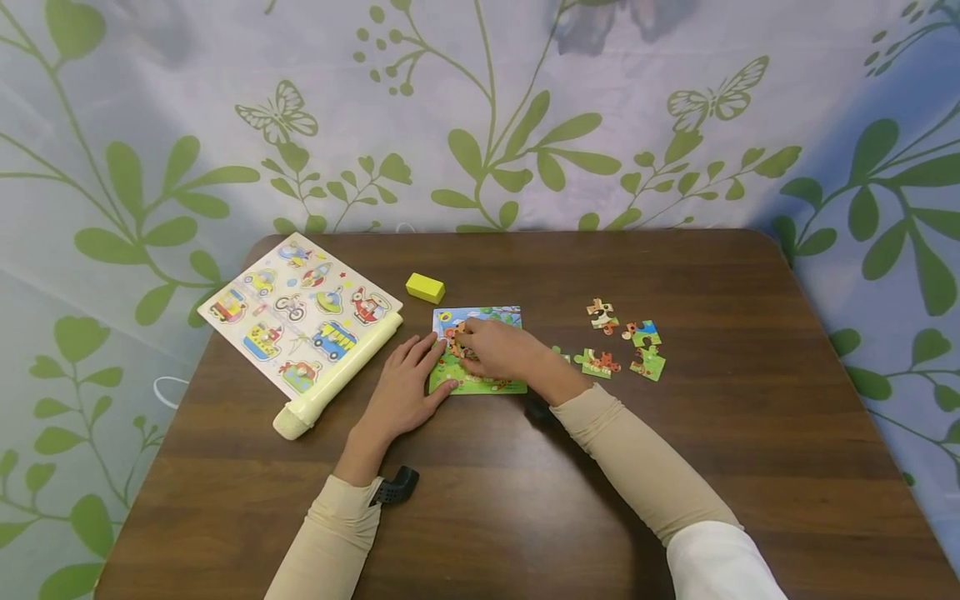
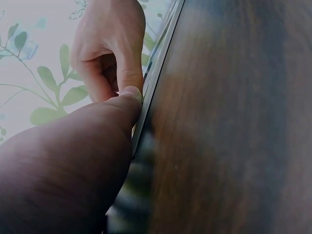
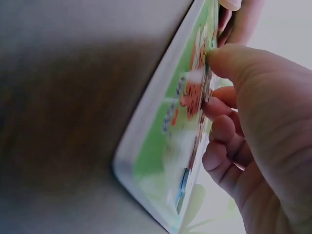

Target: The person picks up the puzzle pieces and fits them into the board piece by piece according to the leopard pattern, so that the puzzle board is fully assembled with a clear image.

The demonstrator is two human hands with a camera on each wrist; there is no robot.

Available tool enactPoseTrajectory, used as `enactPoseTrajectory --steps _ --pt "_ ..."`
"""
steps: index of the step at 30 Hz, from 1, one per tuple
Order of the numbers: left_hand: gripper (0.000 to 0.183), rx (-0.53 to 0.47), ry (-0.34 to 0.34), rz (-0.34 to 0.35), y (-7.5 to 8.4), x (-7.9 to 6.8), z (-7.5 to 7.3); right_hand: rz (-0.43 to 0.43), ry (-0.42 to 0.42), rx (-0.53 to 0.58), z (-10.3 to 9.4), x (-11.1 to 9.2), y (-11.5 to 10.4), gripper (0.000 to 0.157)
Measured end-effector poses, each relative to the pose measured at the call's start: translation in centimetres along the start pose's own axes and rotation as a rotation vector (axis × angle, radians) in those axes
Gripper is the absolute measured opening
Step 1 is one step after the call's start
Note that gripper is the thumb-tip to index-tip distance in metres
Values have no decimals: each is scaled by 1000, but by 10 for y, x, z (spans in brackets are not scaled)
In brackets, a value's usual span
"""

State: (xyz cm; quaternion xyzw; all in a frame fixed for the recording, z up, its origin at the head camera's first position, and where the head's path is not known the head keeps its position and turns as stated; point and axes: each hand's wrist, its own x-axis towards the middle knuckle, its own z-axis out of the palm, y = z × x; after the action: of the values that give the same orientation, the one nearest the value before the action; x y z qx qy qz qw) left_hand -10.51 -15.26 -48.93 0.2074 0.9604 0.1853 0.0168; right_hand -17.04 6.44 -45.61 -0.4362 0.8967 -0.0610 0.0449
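Observation:
A small jigsaw board (image 1: 467, 385) with a green and sky-blue animal picture lies flat on the table. My left hand (image 1: 402, 385) rests at its left side, fingers spread, with fingertips touching the edge. Over the middle of the board, my right hand (image 1: 504, 348) has its fingers curled. In the right wrist view, the thumb and fingers pinch a thin puzzle piece (image 3: 208, 87) against the picture. Most of that piece is hidden by the fingers. To the right lie several loose pieces, among them a panda piece (image 1: 602, 317) and an orange-and-green piece (image 1: 600, 362).
A yellow block (image 1: 425, 288) stands behind the board. At the left, a vehicle picture board (image 1: 281, 333) lies with a cream roller-shaped edge (image 1: 341, 379) toward me. The brown wooden table (image 1: 480, 492) meets a leaf-patterned cloth (image 1: 480, 108) at the back.

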Motion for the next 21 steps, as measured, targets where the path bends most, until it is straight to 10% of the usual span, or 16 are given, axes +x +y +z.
enactPoseTrajectory --steps 21 --pt "69 3 -38 -24 3 0 1 94 -50 25 3 4 -9 42"
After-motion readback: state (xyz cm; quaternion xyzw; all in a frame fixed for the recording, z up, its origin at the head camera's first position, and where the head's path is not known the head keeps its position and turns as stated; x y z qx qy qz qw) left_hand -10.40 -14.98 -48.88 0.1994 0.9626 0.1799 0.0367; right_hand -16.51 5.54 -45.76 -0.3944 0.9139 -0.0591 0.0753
